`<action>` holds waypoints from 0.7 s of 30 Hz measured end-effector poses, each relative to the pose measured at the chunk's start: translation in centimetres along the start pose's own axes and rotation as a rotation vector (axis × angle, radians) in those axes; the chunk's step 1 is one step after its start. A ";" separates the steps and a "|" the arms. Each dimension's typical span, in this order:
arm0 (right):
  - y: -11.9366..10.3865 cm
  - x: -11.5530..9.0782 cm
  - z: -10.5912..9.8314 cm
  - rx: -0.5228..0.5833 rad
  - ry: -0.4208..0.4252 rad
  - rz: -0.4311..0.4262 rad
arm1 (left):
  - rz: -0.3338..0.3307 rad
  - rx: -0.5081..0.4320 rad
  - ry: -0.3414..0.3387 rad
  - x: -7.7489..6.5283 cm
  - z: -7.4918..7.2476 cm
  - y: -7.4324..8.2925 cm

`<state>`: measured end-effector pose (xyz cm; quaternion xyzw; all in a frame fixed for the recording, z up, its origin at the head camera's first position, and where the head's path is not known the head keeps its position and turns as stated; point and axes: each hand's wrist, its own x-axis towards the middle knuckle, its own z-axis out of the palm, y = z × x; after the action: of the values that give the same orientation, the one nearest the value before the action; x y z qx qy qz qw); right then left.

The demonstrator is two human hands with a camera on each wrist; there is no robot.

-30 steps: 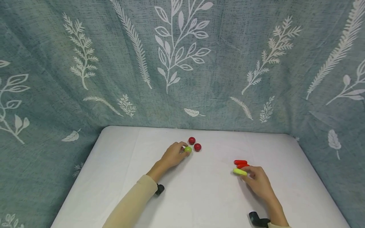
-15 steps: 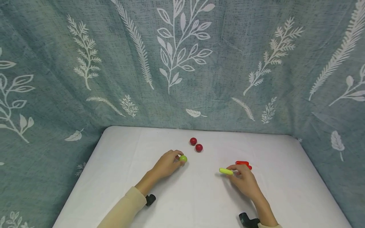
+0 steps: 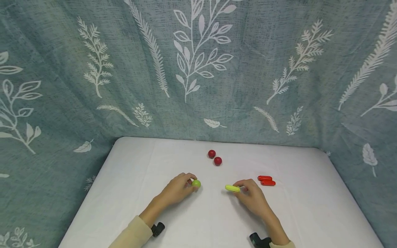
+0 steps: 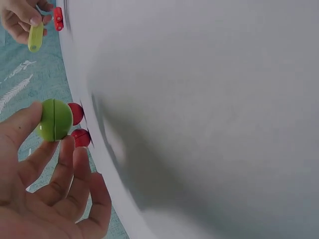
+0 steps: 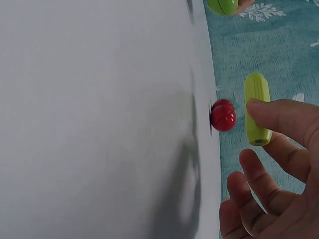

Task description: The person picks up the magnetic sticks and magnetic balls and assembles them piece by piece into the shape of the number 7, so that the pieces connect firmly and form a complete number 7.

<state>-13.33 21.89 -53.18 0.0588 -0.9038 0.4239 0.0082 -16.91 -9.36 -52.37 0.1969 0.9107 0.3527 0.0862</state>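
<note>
My left hand (image 3: 177,188) pinches a glossy green ball (image 3: 196,184) between thumb and fingers, above the white table. A fine seam runs across the ball (image 4: 55,119) in the left wrist view. To its right, my right hand (image 3: 252,198) pinches a short yellow-green stick (image 3: 232,188) with rounded ends, also raised off the table. In the right wrist view this stick (image 5: 257,109) shows faint ridges and a small dark spot at its lower end. The other fingers of both hands are bent and hold nothing.
Two dark red balls (image 3: 217,161) lie close together near the back of the white table (image 3: 211,220). Two red sticks (image 3: 268,183) lie side by side right of my right hand. A leaf-patterned green cloth (image 3: 139,69) hangs behind the table.
My left hand has drawn the green ball back toward me and slightly left, away from the red balls. The right hand has carried the yellow-green stick left, away from the red sticks.
</note>
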 end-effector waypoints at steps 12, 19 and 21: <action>-1.5 0.4 2.1 0.025 -0.040 -0.012 | 0.019 0.009 -0.015 -1.2 0.5 -0.5; -1.8 0.9 3.2 0.033 -0.055 -0.020 | -0.002 0.007 -0.035 -1.2 0.7 -0.6; -1.9 1.0 3.5 0.038 -0.064 -0.017 | -0.006 0.004 -0.040 -1.2 0.7 -0.6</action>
<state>-13.98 17.90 -53.95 0.0802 -0.8949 0.4386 -0.0185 -15.78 -9.88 -53.24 0.2014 0.9100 0.3467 0.1052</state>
